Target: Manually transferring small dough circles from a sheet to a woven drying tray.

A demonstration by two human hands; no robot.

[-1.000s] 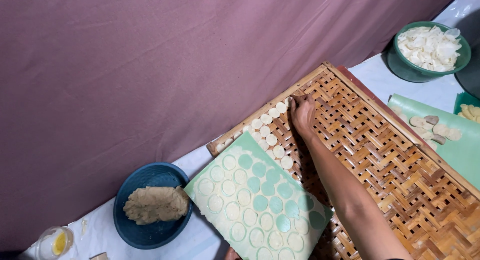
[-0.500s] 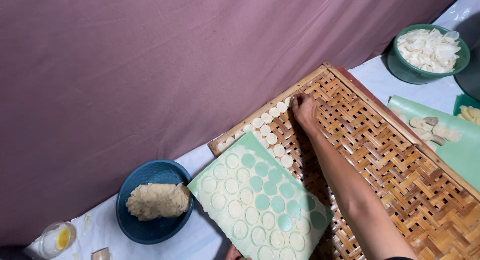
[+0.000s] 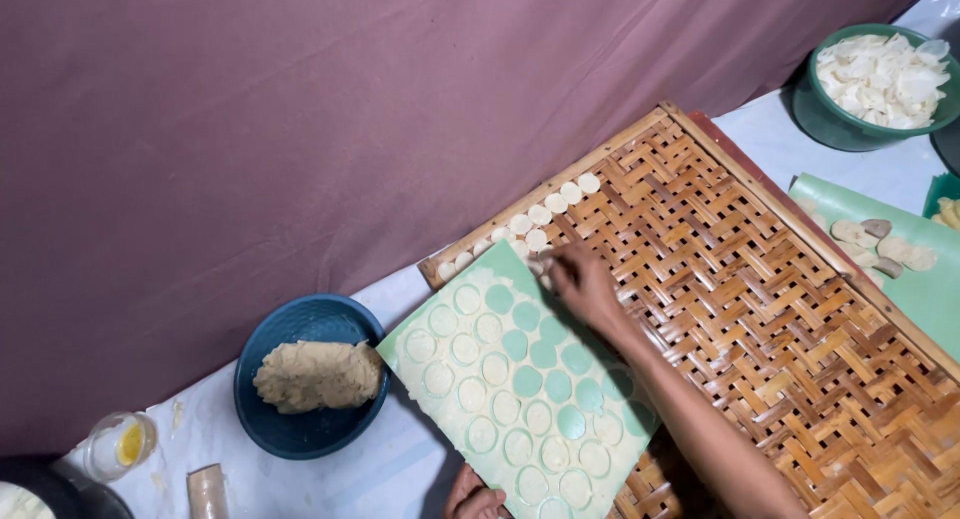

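Currently: right hand [image 3: 585,287] reaching across the woven bamboo tray [image 3: 780,319], fingers [image 3: 556,264] bunched together at the far edge of the green sheet [image 3: 520,379], close to the small dough discs [image 3: 540,219]; cannot tell whether a disc is pinched between them. Left hand [image 3: 472,497] at the near edge of view, mostly cut off, fingers curled on the near edge of the green sheet, apparently holding it.

Green sheet: tilted, far right part lying over the tray's left corner, covered with a thin pale dough layer; round cut-outs in rows, several already bare and showing green, others still filled.

Dough discs: laid in a row along the tray's far left rim, touching or nearly touching one another.

Left of the sheet: blue bowl [image 3: 300,429] with a lump of beige dough [image 3: 318,375], on the white-covered table [image 3: 280,489]. Far right: green bowl [image 3: 850,119] holding white chips. Right edge: second green sheet [image 3: 920,289] with a few thicker pieces. Near left: small clear cup [image 3: 120,445] with something yellow inside.
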